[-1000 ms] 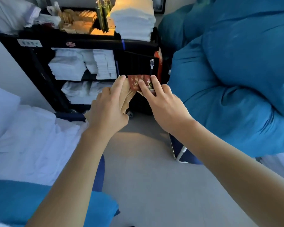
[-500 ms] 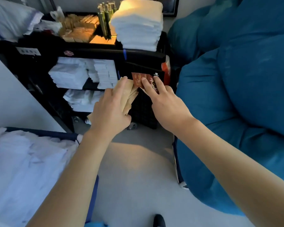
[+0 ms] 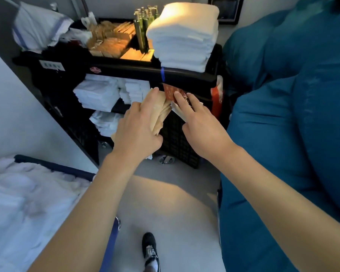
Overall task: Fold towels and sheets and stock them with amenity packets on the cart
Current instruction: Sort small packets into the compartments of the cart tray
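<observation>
Both hands are up at frame centre, in front of the black housekeeping cart point(image 3: 126, 65). The left hand point(image 3: 138, 127) grips a fanned stack of tan amenity packets point(image 3: 161, 110), fingers wrapped over the top and thumb underneath. The right hand point(image 3: 201, 122) has fingers mostly straight and spread, fingertips pressing on a red packet point(image 3: 170, 91) and on some pale packets below it, at the right end of the stack; whether the thumb pinches from beneath is hidden. The packets are in hand, just below the cart's top rim, not yet on it. On the cart top at 12 o'clock: a tall stack of folded white towels point(image 3: 183, 36) at the right end, green amenity bottles point(image 3: 143, 22) just left of it, and rows of brown packets point(image 3: 110, 40) in the tray, with crumpled white linen point(image 3: 37, 30) toward 10 o'clock. The shelves below hold folded white linens point(image 3: 98, 95). So stocking looks well along: towels stacked, shelves filled, tray partly loaded. Still left, judging by the scene: sorting this handful and placing it in the top tray, plus folding the loose white sheets point(image 3: 28, 203) piled at 8 o'clock. Big teal laundry bags point(image 3: 283, 114) fill 3 o'clock. One black sneaker point(image 3: 149, 246) shows at 6 o'clock on the grey floor point(image 3: 175, 203).
</observation>
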A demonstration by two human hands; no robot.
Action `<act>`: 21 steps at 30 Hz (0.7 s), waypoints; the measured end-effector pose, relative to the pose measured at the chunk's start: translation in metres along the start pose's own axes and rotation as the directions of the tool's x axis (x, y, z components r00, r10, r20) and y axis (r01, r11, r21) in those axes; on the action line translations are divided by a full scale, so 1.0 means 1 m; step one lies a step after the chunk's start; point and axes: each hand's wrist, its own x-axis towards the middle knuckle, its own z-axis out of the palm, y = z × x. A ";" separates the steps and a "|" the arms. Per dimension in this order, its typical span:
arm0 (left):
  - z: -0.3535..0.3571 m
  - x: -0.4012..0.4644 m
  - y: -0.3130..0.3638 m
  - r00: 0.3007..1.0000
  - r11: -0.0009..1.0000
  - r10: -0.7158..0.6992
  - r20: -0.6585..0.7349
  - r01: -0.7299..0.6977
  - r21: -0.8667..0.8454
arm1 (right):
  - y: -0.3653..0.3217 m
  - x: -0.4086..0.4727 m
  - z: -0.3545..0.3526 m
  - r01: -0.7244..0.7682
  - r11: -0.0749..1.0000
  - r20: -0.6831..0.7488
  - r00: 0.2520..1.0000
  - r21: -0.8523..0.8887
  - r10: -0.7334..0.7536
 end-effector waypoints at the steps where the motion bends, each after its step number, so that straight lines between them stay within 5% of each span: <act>1: 0.004 0.008 -0.005 1.000 1.000 -0.005 0.003 0.005 0.002 | 0.001 0.008 0.004 0.000 1.000 0.001 1.000 0.000 0.000; 21: 0.041 0.234 -0.178 0.998 0.994 0.051 -0.041 -0.054 -0.095 | -0.010 0.270 0.090 -0.040 0.999 0.074 0.996 -0.034 0.042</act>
